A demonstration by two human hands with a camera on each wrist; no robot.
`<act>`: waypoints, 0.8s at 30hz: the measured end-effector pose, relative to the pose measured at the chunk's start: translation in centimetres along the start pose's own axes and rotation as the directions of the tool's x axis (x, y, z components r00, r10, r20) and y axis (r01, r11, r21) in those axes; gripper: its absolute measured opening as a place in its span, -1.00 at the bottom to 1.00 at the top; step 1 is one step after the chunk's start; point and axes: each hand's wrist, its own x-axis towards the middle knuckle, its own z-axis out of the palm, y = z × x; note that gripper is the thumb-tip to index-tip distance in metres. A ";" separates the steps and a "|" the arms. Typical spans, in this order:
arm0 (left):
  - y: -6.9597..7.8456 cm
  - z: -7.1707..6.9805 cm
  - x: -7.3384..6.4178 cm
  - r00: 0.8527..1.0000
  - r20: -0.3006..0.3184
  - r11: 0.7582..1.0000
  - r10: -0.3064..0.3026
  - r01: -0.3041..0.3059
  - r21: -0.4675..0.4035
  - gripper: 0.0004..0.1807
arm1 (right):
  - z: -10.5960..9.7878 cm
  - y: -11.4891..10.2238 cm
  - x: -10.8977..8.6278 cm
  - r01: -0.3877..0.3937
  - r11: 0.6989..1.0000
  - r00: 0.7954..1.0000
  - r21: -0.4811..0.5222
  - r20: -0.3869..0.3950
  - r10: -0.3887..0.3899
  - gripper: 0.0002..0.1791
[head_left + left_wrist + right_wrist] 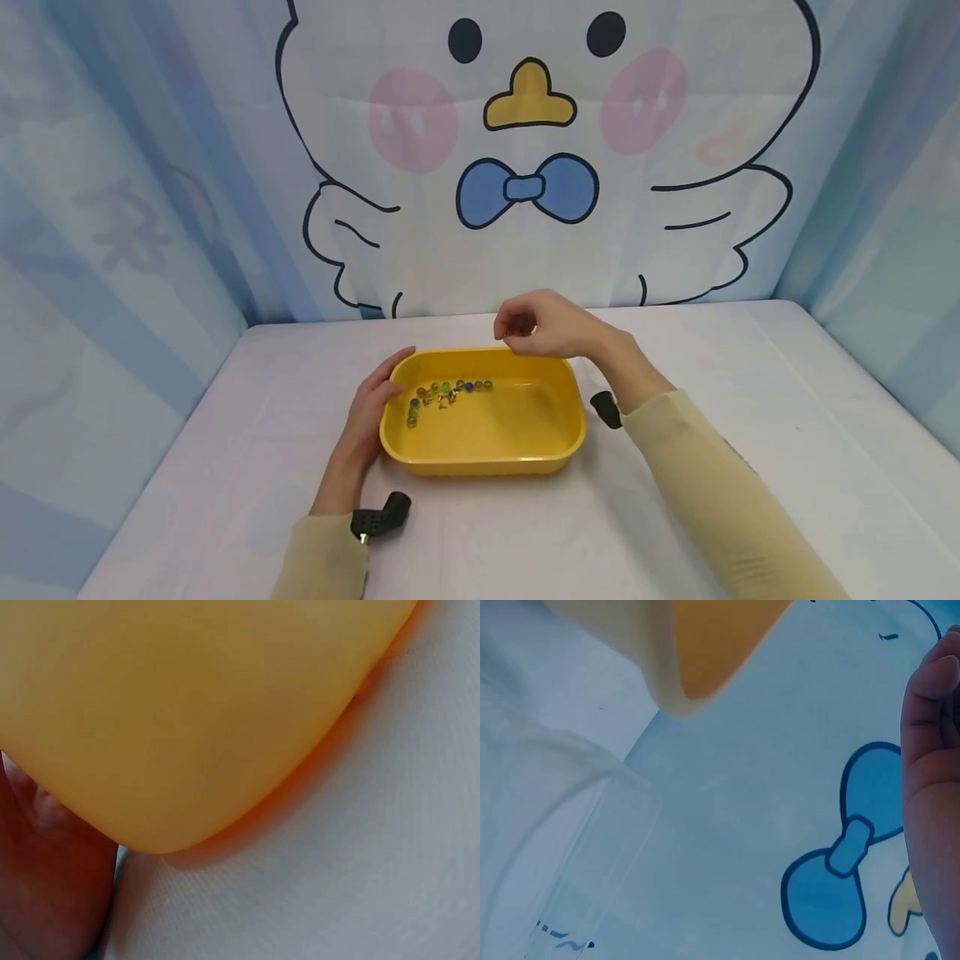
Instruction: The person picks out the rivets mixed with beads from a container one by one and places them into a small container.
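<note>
On the table stands a yellow tray, with glass marbles in a bent row along its far left inside. Small gold-coloured charms lie beside that row. My left hand grips the tray's left end, thumb over the rim. In the left wrist view the tray's outer wall fills much of the picture. My right hand is over the far rim with fingers curled and the thumb near the index fingertip. I cannot tell whether something tiny is between them. At the right wrist view's edge, the right hand shows partly.
A white cloth covers the table. Behind it hangs a curtain printed with a cartoon bird and a blue bow tie; more curtain hangs on both sides. A clear plastic shape with a curved edge shows in the right wrist view.
</note>
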 end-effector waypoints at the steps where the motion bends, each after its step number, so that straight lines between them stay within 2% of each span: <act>1: 0.0 0.0 0.0 1.000 0.000 1.000 -0.001 0.001 0.000 -0.33 | -0.1 0.0 -0.2 0.000 1.000 1.000 0.004 -0.004 0.000 -0.87; 11: 0.0 0.0 0.1 1.000 0.009 1.000 0.004 -0.004 -0.003 -0.33 | -1.0 0.6 -1.8 -0.013 1.000 0.998 0.021 -0.066 0.015 -0.87; 24: 0.1 -0.1 -0.1 1.000 0.011 1.000 -0.001 0.001 -0.007 -0.33 | -2.3 1.8 -4.2 -0.093 0.996 0.988 0.004 -0.120 0.093 -0.87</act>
